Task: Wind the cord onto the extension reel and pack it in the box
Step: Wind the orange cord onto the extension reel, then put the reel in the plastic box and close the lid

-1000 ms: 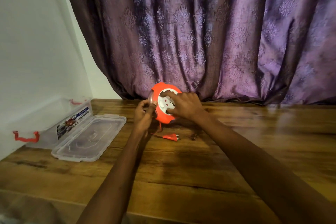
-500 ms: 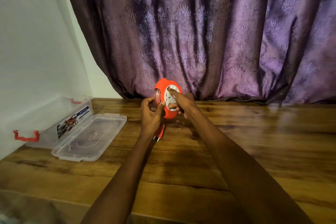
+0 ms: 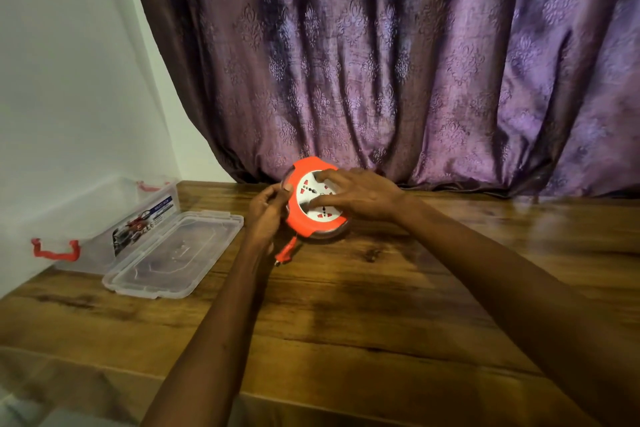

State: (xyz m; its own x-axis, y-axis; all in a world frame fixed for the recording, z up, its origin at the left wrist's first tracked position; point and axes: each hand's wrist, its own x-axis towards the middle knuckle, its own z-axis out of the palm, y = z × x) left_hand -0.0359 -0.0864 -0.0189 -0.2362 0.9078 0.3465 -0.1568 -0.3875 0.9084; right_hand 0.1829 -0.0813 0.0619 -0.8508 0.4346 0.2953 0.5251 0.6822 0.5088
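Item: orange extension reel (image 3: 304,215), held tilted over the far middle of my wooden table (image 3: 363,315), both my hands on it.

Purple patterned curtain (image 3: 398,62) hangs behind the table; white wall at left. Clear plastic box (image 3: 100,215) with red latches sits at the table's far-left edge against the wall, open, its lid (image 3: 173,253) lying flat just beside it. The reel's white socket face is turned toward me. My right hand (image 3: 360,198) lies across that face, fingers spread and pressing it. My left hand (image 3: 265,215) curls round the reel's left rim, thumb and fingers pinching it. The orange plug (image 3: 284,252) hangs below the reel, near my left wrist.
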